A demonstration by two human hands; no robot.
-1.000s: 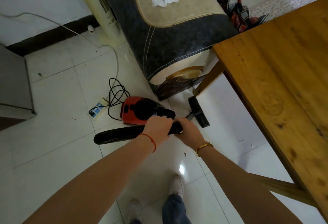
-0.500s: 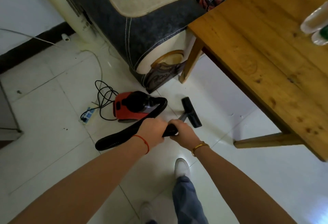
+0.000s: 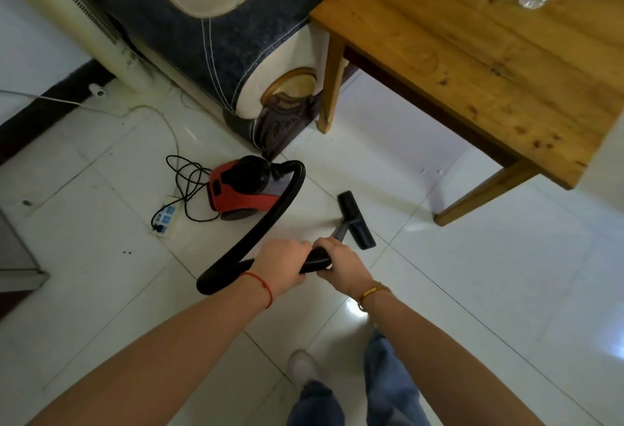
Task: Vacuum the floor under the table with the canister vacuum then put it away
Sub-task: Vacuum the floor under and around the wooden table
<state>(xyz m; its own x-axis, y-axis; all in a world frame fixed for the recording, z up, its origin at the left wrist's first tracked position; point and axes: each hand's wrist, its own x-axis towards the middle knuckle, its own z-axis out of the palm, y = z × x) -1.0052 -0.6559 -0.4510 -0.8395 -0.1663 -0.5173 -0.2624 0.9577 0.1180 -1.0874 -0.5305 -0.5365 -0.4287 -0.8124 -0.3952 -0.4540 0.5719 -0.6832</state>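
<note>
Both my hands, left hand (image 3: 282,265) and right hand (image 3: 341,265), were clamped round the hose (image 3: 270,219); best to slide the floor head (image 3: 356,219) flat beneath the tabletop (image 3: 472,54).

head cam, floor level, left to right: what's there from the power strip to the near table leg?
power strip → black cord coil → red canister vacuum → floor nozzle → near table leg. The hose and both hands span the middle, so they are left out.
</note>
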